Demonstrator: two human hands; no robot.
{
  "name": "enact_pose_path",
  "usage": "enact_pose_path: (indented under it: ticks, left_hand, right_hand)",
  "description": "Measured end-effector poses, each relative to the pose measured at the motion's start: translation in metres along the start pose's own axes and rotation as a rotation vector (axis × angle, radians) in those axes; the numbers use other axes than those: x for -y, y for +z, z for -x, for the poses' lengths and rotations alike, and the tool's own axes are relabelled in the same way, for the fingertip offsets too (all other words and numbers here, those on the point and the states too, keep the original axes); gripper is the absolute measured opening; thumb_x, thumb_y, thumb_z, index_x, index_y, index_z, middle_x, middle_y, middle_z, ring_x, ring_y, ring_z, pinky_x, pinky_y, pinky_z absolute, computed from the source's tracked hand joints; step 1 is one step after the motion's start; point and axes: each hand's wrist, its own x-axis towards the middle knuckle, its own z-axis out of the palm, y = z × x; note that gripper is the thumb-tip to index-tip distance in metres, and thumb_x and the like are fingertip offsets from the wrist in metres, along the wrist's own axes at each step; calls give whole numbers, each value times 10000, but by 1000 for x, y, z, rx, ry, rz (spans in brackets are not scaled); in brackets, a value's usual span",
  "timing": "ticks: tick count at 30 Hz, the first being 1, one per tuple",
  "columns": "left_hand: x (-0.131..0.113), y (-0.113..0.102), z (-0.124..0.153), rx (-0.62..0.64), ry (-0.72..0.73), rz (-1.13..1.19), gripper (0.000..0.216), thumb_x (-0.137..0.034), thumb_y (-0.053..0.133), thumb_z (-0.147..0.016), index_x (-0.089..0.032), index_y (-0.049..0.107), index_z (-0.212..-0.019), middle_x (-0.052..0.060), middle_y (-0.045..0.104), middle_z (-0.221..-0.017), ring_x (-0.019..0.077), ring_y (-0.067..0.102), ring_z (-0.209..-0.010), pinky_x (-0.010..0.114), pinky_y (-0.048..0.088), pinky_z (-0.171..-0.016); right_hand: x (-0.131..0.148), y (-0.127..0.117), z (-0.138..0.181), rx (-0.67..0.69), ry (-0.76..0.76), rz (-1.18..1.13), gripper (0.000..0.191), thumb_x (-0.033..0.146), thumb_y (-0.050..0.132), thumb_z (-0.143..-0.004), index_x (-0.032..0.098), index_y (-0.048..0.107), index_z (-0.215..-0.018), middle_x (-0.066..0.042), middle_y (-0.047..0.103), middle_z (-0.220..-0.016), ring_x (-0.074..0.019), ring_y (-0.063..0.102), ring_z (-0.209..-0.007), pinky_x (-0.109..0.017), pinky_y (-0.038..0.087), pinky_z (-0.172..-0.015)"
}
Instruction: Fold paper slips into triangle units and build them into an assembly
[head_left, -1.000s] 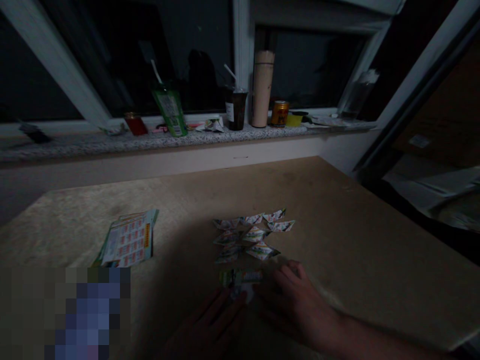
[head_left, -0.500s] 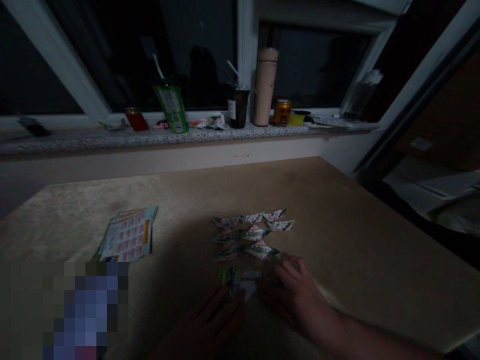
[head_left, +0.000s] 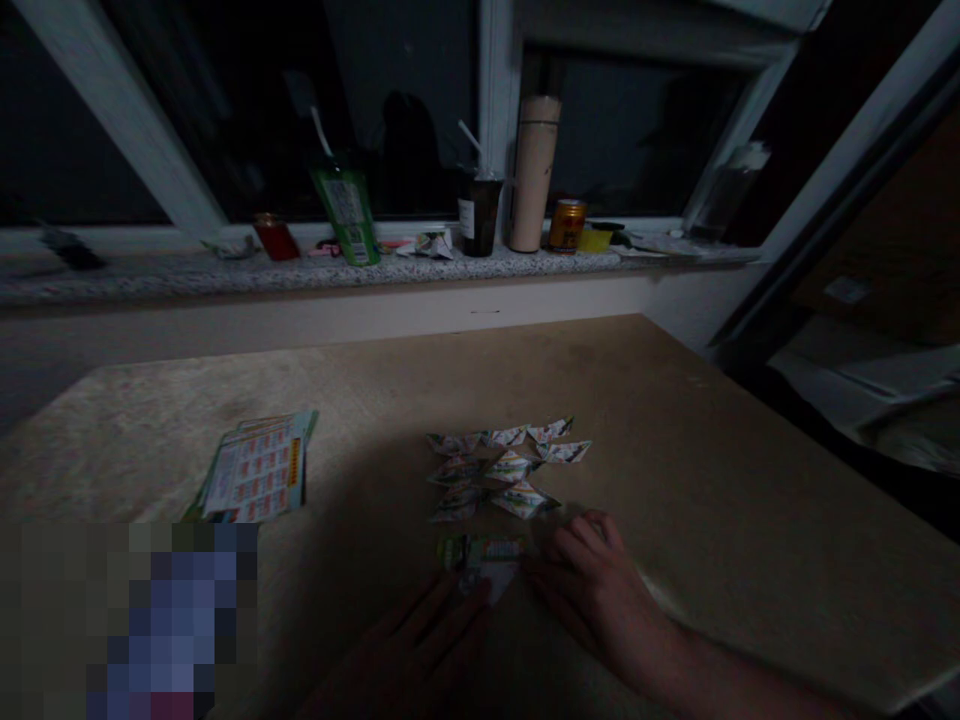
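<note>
The scene is dim. My left hand lies low on the tan board with its fingers stretched forward, their tips pressing the near edge of a small printed paper piece. My right hand rests beside it, fingers curled down, touching the paper's right end. Just beyond the paper lie several small folded printed paper shapes in rows. Whether either hand pinches the paper I cannot make out.
A stack of printed leaflets lies left on the tan board. On the stone windowsill stand a green carton, a dark cup with a straw, a tall beige flask and a small can.
Both hands have stayed on the paper piece with only slight finger shifts. The view has drifted a little; nothing else on the board has moved.
</note>
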Motion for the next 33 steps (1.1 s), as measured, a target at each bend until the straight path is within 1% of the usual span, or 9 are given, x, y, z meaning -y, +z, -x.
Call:
enact_pose_path:
  ticks: [3, 6, 11, 15, 18, 22, 27, 33]
  left_hand:
    - [1, -2, 2, -8, 15, 9, 655, -75, 523, -827, -200, 315, -1436, 83, 345, -1477, 288, 320, -1339, 448, 287, -1087]
    - [3, -4, 0, 11, 22, 18, 621, -101, 522, -841, -195, 334, -1425, 93, 337, -1476, 298, 302, -1345, 470, 306, -1069]
    - [0, -12, -5, 71, 7, -2, 651, -16, 510, -796, -164, 356, -1411, 111, 330, -1466, 306, 313, -1334, 479, 330, -1050]
    - [-5, -24, -7, 138, 17, -58, 661, 41, 467, -777, -154, 367, -1401, 100, 311, -1466, 309, 324, -1323, 475, 363, -1029]
    - [-5, -28, -7, 162, 25, -82, 666, 57, 458, -774, -155, 370, -1399, 98, 292, -1470, 311, 323, -1321, 467, 371, -1025]
    - [-2, -23, -7, 148, 36, -77, 646, 36, 491, -779, -140, 384, -1391, 133, 313, -1461, 336, 324, -1316, 499, 371, -1017]
    - [2, -13, -6, 100, 54, -72, 624, 11, 524, -790, -157, 407, -1379, 127, 335, -1461, 332, 338, -1315, 494, 362, -1032]
    - [6, -9, -3, 76, 104, -121, 630, -13, 552, -790, -171, 404, -1383, 109, 302, -1468, 339, 342, -1309, 477, 384, -1024]
  right_hand:
    - [0, -1, 0, 11, 28, -30, 162, 271, 549, -906, 244, 683, -818, 0, 563, -709, -168, 483, -725, -336, 292, -725]
    - [0, -1, 0, 10, 31, -32, 153, 282, 551, -902, 246, 677, -824, 5, 565, -712, -172, 490, -730, -337, 297, -725]
    - [-2, 0, 3, 27, 50, -33, 136, 295, 553, -901, 262, 677, -855, 7, 571, -729, -181, 497, -747, -345, 304, -742]
    - [-3, 1, 4, 9, 50, -43, 126, 299, 558, -902, 281, 683, -895, 7, 579, -739, -181, 502, -751, -345, 306, -748]
    - [-2, 1, 3, -8, 36, -21, 134, 304, 558, -903, 278, 689, -886, 4, 578, -724, -180, 501, -744, -339, 305, -737]
    - [0, 0, 1, -3, 29, -9, 146, 299, 554, -904, 269, 694, -873, 1, 575, -710, -176, 497, -724, -333, 301, -725]
    - [0, -1, -1, -29, 27, -50, 188, 270, 541, -905, 242, 696, -803, -10, 572, -699, -177, 486, -717, -338, 293, -724]
    - [-1, -2, -2, -75, 14, -58, 198, 278, 522, -916, 245, 699, -835, -12, 575, -703, -179, 486, -716, -348, 295, -745]
